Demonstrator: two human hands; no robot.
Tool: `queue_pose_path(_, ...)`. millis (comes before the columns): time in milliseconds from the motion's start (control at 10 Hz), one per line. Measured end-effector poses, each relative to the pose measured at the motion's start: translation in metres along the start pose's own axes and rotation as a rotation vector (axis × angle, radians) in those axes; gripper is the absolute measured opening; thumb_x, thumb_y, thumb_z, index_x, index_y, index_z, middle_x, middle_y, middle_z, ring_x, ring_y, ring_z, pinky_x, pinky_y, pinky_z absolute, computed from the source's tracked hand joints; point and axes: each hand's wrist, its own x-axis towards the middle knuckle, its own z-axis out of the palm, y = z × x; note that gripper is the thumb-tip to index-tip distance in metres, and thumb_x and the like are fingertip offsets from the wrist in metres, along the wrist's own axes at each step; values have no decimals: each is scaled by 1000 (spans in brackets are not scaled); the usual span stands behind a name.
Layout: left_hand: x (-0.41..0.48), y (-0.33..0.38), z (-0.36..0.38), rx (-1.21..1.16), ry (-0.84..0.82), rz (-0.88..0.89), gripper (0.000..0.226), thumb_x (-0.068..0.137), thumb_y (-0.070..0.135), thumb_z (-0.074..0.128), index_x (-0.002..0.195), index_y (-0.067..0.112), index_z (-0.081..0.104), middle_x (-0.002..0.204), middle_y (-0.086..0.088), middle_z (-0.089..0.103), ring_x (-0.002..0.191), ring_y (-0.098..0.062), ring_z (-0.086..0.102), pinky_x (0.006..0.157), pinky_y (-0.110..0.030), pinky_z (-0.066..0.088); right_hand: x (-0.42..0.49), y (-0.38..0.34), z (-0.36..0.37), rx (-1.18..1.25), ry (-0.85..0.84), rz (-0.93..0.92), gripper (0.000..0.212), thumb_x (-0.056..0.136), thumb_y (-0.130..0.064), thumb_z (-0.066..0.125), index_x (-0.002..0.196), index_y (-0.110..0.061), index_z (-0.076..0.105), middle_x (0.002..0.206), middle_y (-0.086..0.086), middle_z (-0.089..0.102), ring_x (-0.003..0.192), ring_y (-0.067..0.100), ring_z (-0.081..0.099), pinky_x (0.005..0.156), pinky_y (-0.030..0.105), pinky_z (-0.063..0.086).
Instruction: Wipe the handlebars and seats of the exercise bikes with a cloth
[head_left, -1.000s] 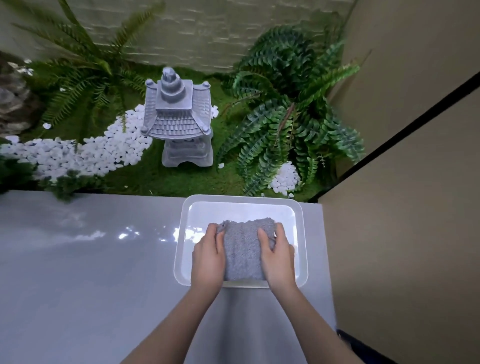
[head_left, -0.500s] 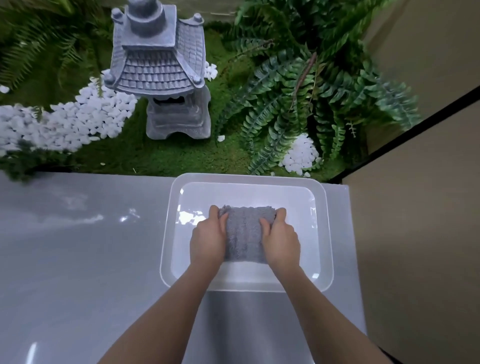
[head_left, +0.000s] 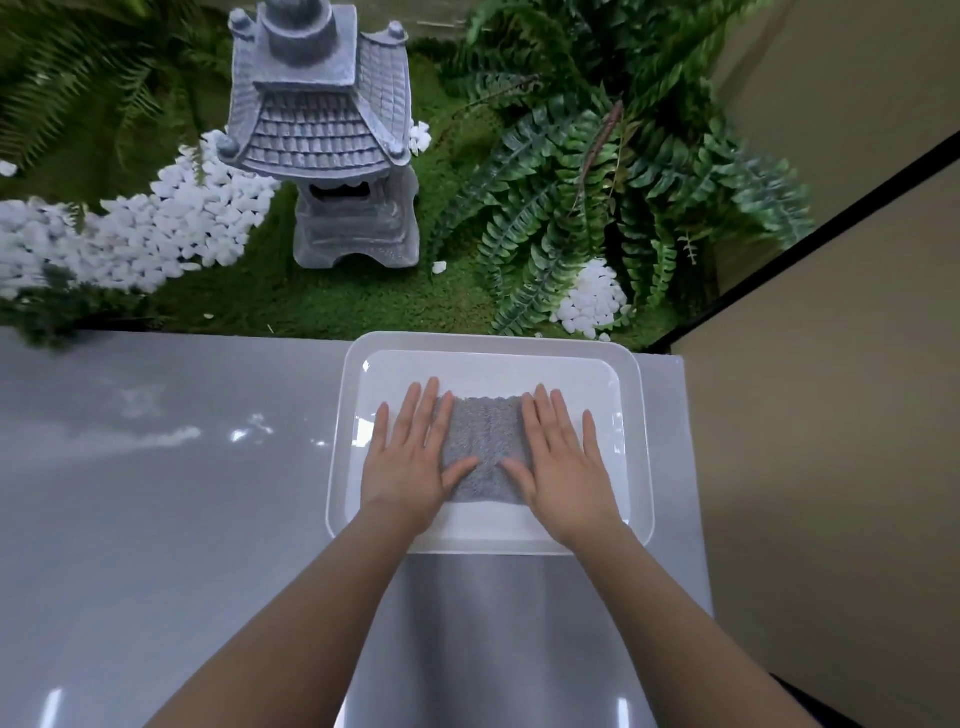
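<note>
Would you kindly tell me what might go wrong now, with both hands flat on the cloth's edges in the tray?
The tray sits at the far edge of the glossy counter; a forward push from the left hand and right hand might slide it into the moss garden. Neither hand grips the cloth, so a lift may fumble.

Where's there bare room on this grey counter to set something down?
Grey counter is bare left of the white tray. Right of it, only a narrow strip. The tray is crowded: left hand, right hand, cloth.
</note>
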Motion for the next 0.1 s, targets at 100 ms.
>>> queue_pose_path(100,-12,-5,-24,8,-28,-43,76,87,68,5,136,24,-33,151,2,-34,141,-17,-27,115,-43,-12,-8,2,-28,18,16,71,70,97,-54,18,149,-19,-13,155,-2,-22,142,15,-24,118,43,-11)
